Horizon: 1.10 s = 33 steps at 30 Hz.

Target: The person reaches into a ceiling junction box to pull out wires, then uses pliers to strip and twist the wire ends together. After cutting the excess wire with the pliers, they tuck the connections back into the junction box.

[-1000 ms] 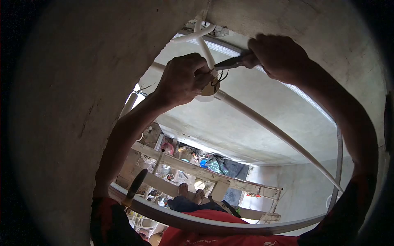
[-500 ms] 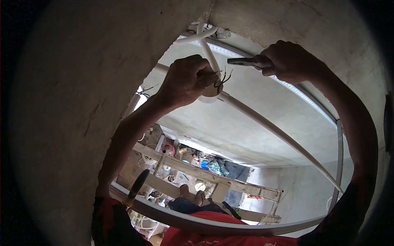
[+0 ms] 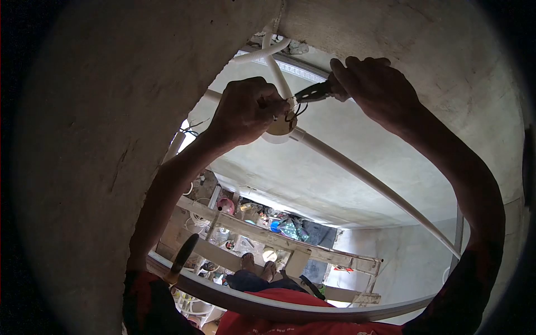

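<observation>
My left hand (image 3: 244, 113) is closed in a pinch on thin wires beside a round cream junction box (image 3: 282, 129). Dark wires (image 3: 297, 113) curl out of the box, with bare tips close to my fingertips. My right hand (image 3: 375, 92) grips a pair of dark pliers (image 3: 314, 92) that point left. The pliers' jaws reach the wire ends just right of my left fingertips; whether they bite on a wire is too small to tell. White conduit pipe (image 3: 357, 166) runs from the box toward the lower right, and another length (image 3: 277, 72) rises above it.
A dark curved bar with a pale edge (image 3: 234, 297) crosses in front of my body. Far below are wooden scaffold planks (image 3: 279, 237), my feet (image 3: 268, 271) and cluttered materials. Rough wall (image 3: 84, 139) borders the left. More loose wires (image 3: 192, 128) stick out beyond my left forearm.
My right hand has moved left with the pliers, bringing their jaws from apart to the wire ends. My left hand keeps its pinch near the box; the view has shifted slightly.
</observation>
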### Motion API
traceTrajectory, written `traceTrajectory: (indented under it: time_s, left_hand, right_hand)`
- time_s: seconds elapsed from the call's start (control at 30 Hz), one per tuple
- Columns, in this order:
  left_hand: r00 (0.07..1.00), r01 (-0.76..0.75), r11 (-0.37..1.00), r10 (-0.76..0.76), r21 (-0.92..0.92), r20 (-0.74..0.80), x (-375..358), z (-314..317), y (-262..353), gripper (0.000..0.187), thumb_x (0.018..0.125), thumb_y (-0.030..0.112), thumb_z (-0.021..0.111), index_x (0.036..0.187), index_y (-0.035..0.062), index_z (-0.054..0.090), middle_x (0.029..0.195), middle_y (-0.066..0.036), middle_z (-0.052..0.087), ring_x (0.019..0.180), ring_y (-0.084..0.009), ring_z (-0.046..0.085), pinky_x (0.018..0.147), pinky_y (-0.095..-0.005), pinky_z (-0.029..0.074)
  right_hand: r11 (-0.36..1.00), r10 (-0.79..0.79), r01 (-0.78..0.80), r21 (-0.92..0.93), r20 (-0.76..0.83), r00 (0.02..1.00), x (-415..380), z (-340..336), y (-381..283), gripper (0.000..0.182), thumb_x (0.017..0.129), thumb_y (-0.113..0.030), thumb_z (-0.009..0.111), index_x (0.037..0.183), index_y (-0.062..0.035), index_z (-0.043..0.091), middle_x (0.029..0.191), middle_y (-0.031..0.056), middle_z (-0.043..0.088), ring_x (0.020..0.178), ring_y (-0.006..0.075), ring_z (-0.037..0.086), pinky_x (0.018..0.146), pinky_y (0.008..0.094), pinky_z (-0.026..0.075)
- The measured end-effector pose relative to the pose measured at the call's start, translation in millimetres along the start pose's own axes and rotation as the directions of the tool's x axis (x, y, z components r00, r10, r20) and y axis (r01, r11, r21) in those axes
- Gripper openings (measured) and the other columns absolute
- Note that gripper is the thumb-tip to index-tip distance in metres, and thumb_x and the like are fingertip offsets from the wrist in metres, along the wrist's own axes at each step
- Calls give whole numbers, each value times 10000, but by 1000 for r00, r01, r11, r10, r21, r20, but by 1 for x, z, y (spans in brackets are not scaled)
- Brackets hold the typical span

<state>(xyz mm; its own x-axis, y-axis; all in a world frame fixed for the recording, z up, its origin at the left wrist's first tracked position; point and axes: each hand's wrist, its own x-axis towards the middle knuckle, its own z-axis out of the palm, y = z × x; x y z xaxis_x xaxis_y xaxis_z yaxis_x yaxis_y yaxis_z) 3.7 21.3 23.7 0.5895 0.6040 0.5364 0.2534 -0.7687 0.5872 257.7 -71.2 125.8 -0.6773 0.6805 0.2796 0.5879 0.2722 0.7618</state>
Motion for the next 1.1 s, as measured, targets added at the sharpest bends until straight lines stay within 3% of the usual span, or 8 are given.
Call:
traceTrajectory:
  time_s: [0.13,0.27,0.77,0.87,0.93,0.97,1.03,1.1]
  left_hand:
    - [1000,-8,998,6,-61,-25,0,1,-2,216,891,202,790,813,12,723,742,-91,656,668,-180,647,628,-352,495]
    - [999,-17,999,16,-38,-28,0,0,-1,241,887,227,791,807,10,722,727,-100,643,646,-198,635,611,-364,478]
    - [996,-80,994,83,-77,26,3,2,-8,191,897,185,781,857,16,701,795,-98,662,730,-200,687,688,-360,542]
    - [995,-90,995,92,-45,45,4,1,-9,180,905,154,768,870,5,672,812,-108,667,764,-221,714,721,-373,567]
    - [993,-117,993,118,-35,26,4,1,-8,172,907,138,761,868,4,659,813,-111,666,752,-227,710,708,-373,564]
    - [990,-144,989,144,-28,8,2,1,-7,166,909,122,754,866,3,646,814,-114,665,741,-233,707,695,-372,561]
    - [981,-192,981,192,-11,-7,-1,3,-7,163,910,113,748,859,3,639,815,-116,664,734,-236,705,685,-371,557]
    - [968,-249,969,249,-2,-10,2,6,-6,161,911,104,742,852,3,631,816,-119,664,728,-240,704,675,-369,554]
  right_hand:
    - [998,-30,23,-58,-136,990,0,4,-3,405,910,-338,709,1154,-34,597,925,82,579,801,210,676,695,389,624]
    - [998,-9,3,-63,-84,996,1,6,-5,451,906,-341,712,1199,-21,591,965,99,566,849,229,671,754,404,624]
    - [999,-33,28,-30,-190,981,15,-4,4,289,872,-300,735,1022,-78,625,881,59,584,790,204,577,765,359,499]
    - [999,1,1,36,-53,999,16,-6,5,247,891,-274,734,981,-63,641,897,81,634,803,223,624,773,385,520]
    - [977,126,-177,118,349,929,15,-20,-2,245,933,-255,723,973,-25,650,853,119,660,813,256,674,756,409,547]
    - [976,125,-178,123,352,928,11,-20,-4,245,933,-255,723,973,-25,650,853,119,660,813,256,674,756,409,547]
    - [641,21,-524,561,669,743,3,-18,-5,250,966,-239,711,1016,-2,650,798,147,670,766,267,708,706,421,572]
    - [641,-41,-541,544,728,684,14,-34,-5,276,978,-250,703,1081,-2,641,794,128,706,757,258,702,723,412,555]
